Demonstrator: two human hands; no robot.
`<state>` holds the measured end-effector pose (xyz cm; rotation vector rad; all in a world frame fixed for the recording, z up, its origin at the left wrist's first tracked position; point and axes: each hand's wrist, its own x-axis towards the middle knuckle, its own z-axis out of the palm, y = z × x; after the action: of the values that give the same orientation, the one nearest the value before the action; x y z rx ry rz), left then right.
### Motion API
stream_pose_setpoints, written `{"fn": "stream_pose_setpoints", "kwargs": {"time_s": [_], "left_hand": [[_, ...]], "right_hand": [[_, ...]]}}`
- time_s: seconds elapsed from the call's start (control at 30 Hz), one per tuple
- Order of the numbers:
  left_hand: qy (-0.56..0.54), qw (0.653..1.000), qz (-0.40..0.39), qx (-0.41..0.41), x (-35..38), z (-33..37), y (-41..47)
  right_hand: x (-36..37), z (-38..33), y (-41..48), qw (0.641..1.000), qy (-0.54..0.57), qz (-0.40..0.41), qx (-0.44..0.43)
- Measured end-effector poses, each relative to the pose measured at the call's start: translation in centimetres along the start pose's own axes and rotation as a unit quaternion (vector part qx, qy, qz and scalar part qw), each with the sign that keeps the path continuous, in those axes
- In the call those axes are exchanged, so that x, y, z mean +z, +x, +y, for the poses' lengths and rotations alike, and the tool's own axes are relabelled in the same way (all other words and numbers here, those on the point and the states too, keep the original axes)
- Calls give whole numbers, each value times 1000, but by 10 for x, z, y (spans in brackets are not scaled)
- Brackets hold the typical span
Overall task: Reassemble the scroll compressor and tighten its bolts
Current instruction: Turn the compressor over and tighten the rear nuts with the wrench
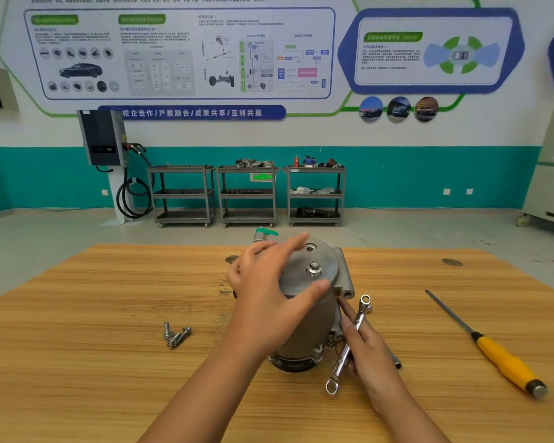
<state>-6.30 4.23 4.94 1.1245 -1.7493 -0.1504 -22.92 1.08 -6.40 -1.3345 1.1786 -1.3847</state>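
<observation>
Hands: left hand (pixel 266 292) rests open on upright compressor (pixel 314 324), cap (pixel 323 257) upward; right hand (pixel 370 350) grips wrench (pixel 341 359).

On the wall (pixel 301 132), at eleven o'clock, a blue banner (pixel 192 112) carries white characters: 校企合作/产教融合/成果共享/互利共赢. At one o'clock, the blue-framed panel (pixel 429 49) shows "ADAS" in its green heading and in the line below it. The small print of the large poster (pixel 179 52) and the green lit sign (pixel 262 177) on the middle cart (pixel 248 193) are too blurred to read.

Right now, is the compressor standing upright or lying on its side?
Upright: the compressor stands on one end on the table, its cap and bolt facing up, the left hand resting on it.
</observation>
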Motion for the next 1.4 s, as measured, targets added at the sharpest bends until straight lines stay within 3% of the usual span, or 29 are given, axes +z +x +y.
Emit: {"fn": "stream_pose_setpoints", "kwargs": {"time_s": [0.17,0.33,0.47,0.53,0.67,0.87,0.97,1.07,1.2,1.27,1.4], "left_hand": [[-52,990,97,-92,10,-40,-28],[-118,986,100,-66,42,-65,-59],[-61,992,101,-36,49,-82,-58],[-46,993,109,-25,50,-83,-58],[-27,991,127,14,54,-83,-58],[-15,989,141,33,53,-84,-57],[-25,991,134,20,55,-88,-59],[-39,990,135,13,56,-91,-60],[-36,988,152,20,55,-92,-57],[-41,988,145,16,53,-92,-56],[-46,989,135,24,52,-93,-57]], "right_hand": [[1,-2,0,1000,7,-6,-3],[1,-2,0,1000,4,1,-19],[-9,-2,-2,968,-56,210,-128],[-13,-1,-3,939,-118,259,-193],[-7,4,-1,925,-293,176,-168],[-16,9,-3,921,-378,94,-33],[-17,4,-4,949,-288,124,-36],[-22,-11,-3,976,-67,198,-64],[-29,-49,-2,961,249,82,-85],[-27,-73,0,950,281,6,-135],[-12,-114,7,945,221,-92,-222]]}}
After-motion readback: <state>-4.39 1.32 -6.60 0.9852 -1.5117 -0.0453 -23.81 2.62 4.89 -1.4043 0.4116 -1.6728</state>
